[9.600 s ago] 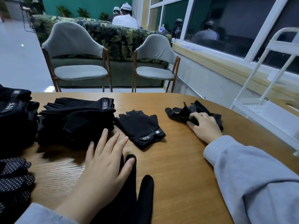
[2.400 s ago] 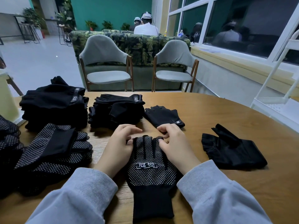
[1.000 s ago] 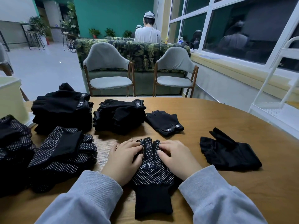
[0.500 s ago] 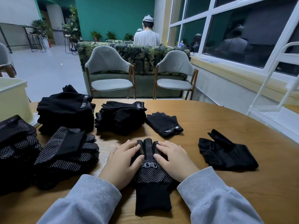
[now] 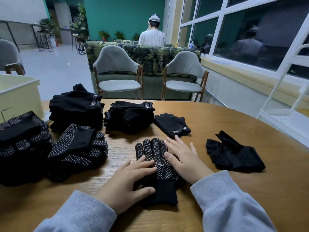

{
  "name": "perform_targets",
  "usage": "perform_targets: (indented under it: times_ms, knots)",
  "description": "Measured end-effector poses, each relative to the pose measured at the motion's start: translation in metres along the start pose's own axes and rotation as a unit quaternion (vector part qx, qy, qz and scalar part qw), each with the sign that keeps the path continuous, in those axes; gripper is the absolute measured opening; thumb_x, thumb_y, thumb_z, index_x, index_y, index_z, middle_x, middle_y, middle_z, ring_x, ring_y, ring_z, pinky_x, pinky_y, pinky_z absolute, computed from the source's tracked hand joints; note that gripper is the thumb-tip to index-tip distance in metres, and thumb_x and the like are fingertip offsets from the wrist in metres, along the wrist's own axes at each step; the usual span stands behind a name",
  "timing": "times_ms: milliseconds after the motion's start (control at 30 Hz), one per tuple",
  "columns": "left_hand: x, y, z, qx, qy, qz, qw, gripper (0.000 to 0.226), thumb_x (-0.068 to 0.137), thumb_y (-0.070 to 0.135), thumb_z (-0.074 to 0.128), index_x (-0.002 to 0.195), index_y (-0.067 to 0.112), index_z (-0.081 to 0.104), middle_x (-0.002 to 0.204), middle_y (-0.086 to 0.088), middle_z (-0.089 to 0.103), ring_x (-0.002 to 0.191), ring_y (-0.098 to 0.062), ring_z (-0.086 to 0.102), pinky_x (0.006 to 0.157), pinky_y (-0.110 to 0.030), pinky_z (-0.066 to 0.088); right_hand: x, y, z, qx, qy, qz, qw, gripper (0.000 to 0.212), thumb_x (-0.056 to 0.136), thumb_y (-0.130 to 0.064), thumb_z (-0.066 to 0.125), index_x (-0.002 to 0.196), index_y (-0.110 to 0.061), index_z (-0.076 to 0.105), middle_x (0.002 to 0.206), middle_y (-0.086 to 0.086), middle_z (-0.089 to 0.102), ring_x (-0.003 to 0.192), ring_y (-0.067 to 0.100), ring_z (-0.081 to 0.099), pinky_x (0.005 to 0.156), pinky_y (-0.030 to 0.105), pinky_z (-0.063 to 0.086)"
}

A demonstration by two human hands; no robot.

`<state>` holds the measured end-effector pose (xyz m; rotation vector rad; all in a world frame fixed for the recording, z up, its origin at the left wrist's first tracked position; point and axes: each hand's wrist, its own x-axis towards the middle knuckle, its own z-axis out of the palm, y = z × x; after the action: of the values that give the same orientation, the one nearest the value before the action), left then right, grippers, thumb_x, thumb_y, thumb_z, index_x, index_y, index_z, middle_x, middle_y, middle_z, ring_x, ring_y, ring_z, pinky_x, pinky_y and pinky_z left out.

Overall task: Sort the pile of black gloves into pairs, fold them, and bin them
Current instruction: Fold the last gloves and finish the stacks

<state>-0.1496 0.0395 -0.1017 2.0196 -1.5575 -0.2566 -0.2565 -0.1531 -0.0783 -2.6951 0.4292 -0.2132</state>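
The dotted glove (image 5: 156, 162) is showing black with a grid of white dots and a white logo on its palm; its cuff is plain black. The folded stacks (image 5: 76, 151) at left are wearing the same white dots on black. Two far stacks (image 5: 128, 117) are showing plain black with grey tags. The table (image 5: 234, 190) is showing brown wood grain. Both sleeves (image 5: 229, 203) are light grey. The bin (image 5: 18, 96) is showing pale yellow. The sofa (image 5: 150, 56) is showing a green leaf print before a teal wall (image 5: 125, 15).

The hands no longer crowd the dotted glove's (image 5: 155, 162) fingers: the left hand (image 5: 128, 181) now lies nearer, fingers flat across palm and cuff, while the right hand (image 5: 185, 158) spreads flat along its right edge.
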Motion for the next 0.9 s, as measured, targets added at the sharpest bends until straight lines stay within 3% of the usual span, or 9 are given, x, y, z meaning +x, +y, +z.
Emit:
perform_targets:
  times_ms: [67,167,267,333,433,533,633,733,900]
  knots:
    - [-0.007,0.001,-0.001,-0.018,-0.012,0.014,1.000,0.064,0.058,0.093,0.026,0.113,0.064,0.041,0.130,0.056,0.002,0.132,0.022,-0.001,0.107,-0.010,-0.008,-0.013,0.003,0.001,0.020,0.013,-0.018,1.000,0.045,0.101,-0.041,0.027,0.145,-0.034,0.026,0.140,-0.035,0.013,0.133,-0.015,-0.007,0.116,0.041,-0.010]
    - [-0.013,0.000,-0.003,-0.041,-0.030,0.028,0.998,0.043,0.060,0.091,0.034,0.100,0.079,0.041,0.127,0.058,0.007,0.132,0.021,0.004,0.105,-0.006,-0.008,-0.033,0.007,0.005,0.045,0.043,-0.052,0.997,0.043,0.092,-0.038,0.030,0.133,-0.042,0.041,0.132,-0.041,0.023,0.129,-0.024,0.000,0.115,0.030,-0.006]
    - [-0.014,-0.001,-0.002,-0.040,-0.038,0.044,0.997,0.040,0.059,0.090,0.040,0.098,0.081,0.039,0.125,0.059,0.012,0.133,0.020,0.004,0.106,-0.008,-0.008,-0.052,0.015,0.007,0.083,0.105,-0.085,0.987,0.034,0.084,-0.029,0.042,0.102,-0.051,0.059,0.119,-0.045,0.045,0.129,-0.017,0.026,0.114,0.030,0.011]
    - [-0.014,-0.001,-0.001,-0.034,-0.045,0.046,0.997,0.043,0.057,0.089,0.043,0.099,0.080,0.039,0.125,0.059,0.013,0.132,0.021,0.004,0.105,-0.009,-0.009,-0.062,0.017,0.007,0.108,0.136,-0.104,0.979,0.027,0.078,-0.027,0.045,0.094,-0.040,0.062,0.114,-0.039,0.055,0.124,-0.010,0.041,0.109,0.031,0.023]
    - [-0.016,-0.001,0.000,-0.027,-0.032,0.046,0.998,0.050,0.055,0.089,0.047,0.102,0.073,0.041,0.129,0.055,0.018,0.132,0.021,0.008,0.107,-0.012,-0.005,-0.073,0.014,0.009,0.132,0.133,-0.127,0.974,0.020,0.071,-0.021,0.045,0.078,-0.029,0.062,0.109,-0.031,0.061,0.120,-0.006,0.048,0.103,0.026,0.034]
    - [-0.015,0.002,0.004,0.009,0.013,0.036,0.999,0.049,0.058,0.076,0.054,0.103,0.057,0.044,0.118,0.055,0.036,0.130,0.020,0.015,0.112,-0.023,0.006,-0.077,0.011,0.016,0.131,0.108,-0.131,0.977,0.023,0.070,-0.022,0.045,0.079,-0.030,0.065,0.112,-0.035,0.057,0.121,-0.007,0.046,0.101,0.021,0.037]
    - [-0.012,0.001,0.010,0.113,0.100,0.086,0.985,0.031,0.066,0.055,0.052,0.093,0.041,0.049,0.109,0.033,0.060,0.122,0.005,0.043,0.109,-0.039,0.025,-0.078,0.011,0.021,0.120,0.108,-0.124,0.979,0.026,0.073,-0.026,0.046,0.087,-0.034,0.066,0.114,-0.039,0.053,0.120,-0.009,0.046,0.101,0.025,0.040]
    - [-0.011,0.002,0.010,0.135,0.114,0.103,0.979,0.024,0.070,0.049,0.051,0.091,0.039,0.046,0.102,0.024,0.067,0.110,-0.001,0.056,0.102,-0.033,0.025,-0.080,0.011,0.021,0.111,0.106,-0.117,0.981,0.026,0.077,-0.031,0.047,0.094,-0.038,0.064,0.121,-0.039,0.050,0.120,-0.006,0.047,0.099,0.032,0.043]
    - [-0.013,0.014,0.004,-0.023,0.141,0.038,0.989,0.025,0.073,0.047,0.048,0.098,0.042,0.048,0.083,0.012,0.069,0.085,-0.007,0.063,0.084,-0.020,0.043,-0.078,0.012,0.022,0.111,0.097,-0.117,0.982,0.029,0.079,-0.032,0.045,0.095,-0.037,0.069,0.127,-0.035,0.048,0.123,-0.004,0.045,0.101,0.037,0.042]
